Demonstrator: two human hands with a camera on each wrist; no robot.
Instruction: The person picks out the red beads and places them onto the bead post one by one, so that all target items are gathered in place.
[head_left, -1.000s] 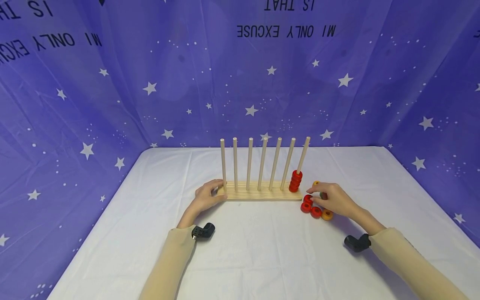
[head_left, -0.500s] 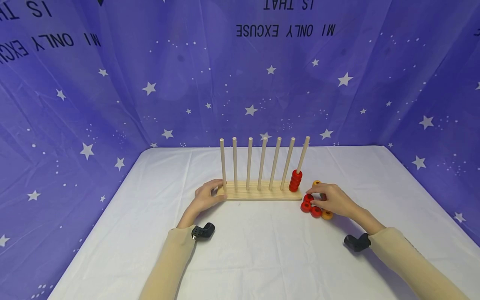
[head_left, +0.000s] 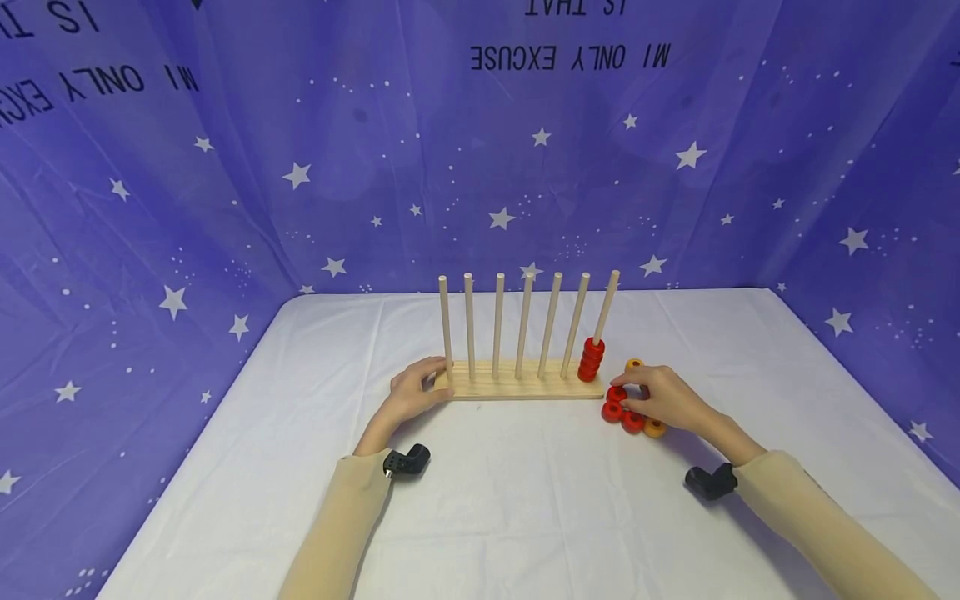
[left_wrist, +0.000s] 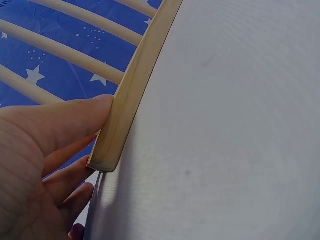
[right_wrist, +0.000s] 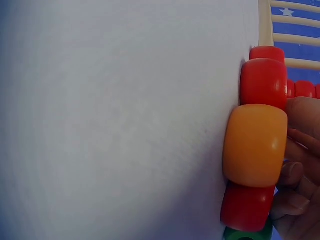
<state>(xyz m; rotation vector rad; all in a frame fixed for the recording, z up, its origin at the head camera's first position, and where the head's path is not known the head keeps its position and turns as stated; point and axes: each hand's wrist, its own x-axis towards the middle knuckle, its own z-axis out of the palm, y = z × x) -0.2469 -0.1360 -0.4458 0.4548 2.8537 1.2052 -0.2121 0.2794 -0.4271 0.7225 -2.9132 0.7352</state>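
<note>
My left hand point(head_left: 414, 392) grips the left end of a wooden rack point(head_left: 517, 386), which carries a row of upright pegs. In the left wrist view its thumb point(left_wrist: 85, 112) presses on the front edge while the other fingers lie behind. Over a cluster of beads to the right of the rack, my right hand point(head_left: 667, 396) has its thumb and fingertips on either side of a red bead point(head_left: 617, 395). More red beads point(head_left: 612, 412) and an orange bead point(head_left: 655, 427) lie close by. The thumb tip is hidden behind beads in the right wrist view.
Red beads point(head_left: 591, 360) are stacked on the rightmost peg; the other pegs are bare. A yellow-orange bead point(head_left: 634, 364) lies behind the right hand, and a green bead point(right_wrist: 247, 234) shows in the right wrist view. A purple starred curtain point(head_left: 495, 167) surrounds the white-covered table point(head_left: 510, 500).
The right thumb has come down slightly, closer to the red bead. A green bead seen under the right hand earlier no longer shows in the head view. My left hand stays put.
</note>
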